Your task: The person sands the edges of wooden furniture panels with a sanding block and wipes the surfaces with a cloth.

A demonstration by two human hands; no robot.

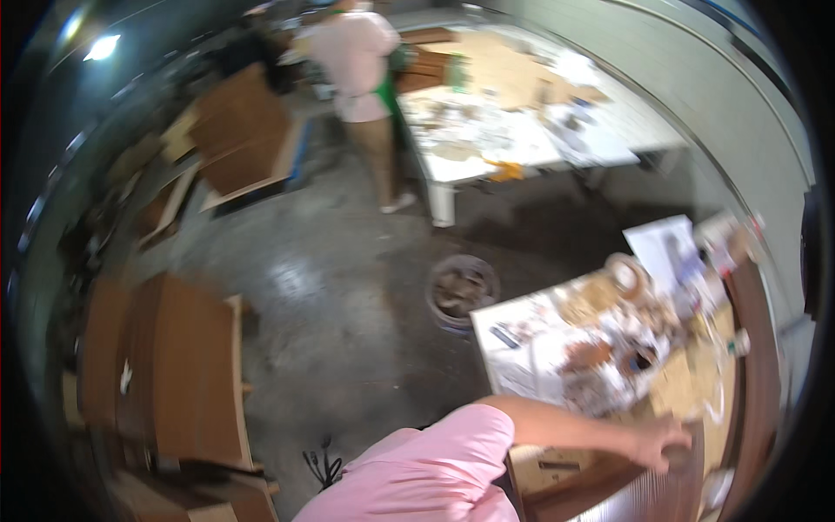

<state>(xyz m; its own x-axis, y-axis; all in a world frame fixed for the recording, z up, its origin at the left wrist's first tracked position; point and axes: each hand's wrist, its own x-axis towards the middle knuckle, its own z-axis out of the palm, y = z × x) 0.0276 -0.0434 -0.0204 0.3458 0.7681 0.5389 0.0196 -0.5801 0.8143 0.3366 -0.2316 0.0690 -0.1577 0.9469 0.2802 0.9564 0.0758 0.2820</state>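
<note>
My left arm, in a pink sleeve, reaches across the lower middle toward the right. At its end my left hand (658, 445) is closed, its fingers curled around a small dark thing (677, 454) that blur keeps me from naming. That hand is over the upper edge of a brown wooden piece (693, 465) with a pale ribbed surface (639, 500) beside it. Beneath lies a light wooden board (557, 465) with a dark slot. My right hand is outside the picture.
A cluttered white table (509, 374) carries a tape roll (626, 275) and papers. Beyond it stands a bucket of scraps (461, 291). Brown panels (196, 374) lean at left. Another person (355, 61) stands by a long white table (531, 155). Black cables (323, 465) lie on the floor.
</note>
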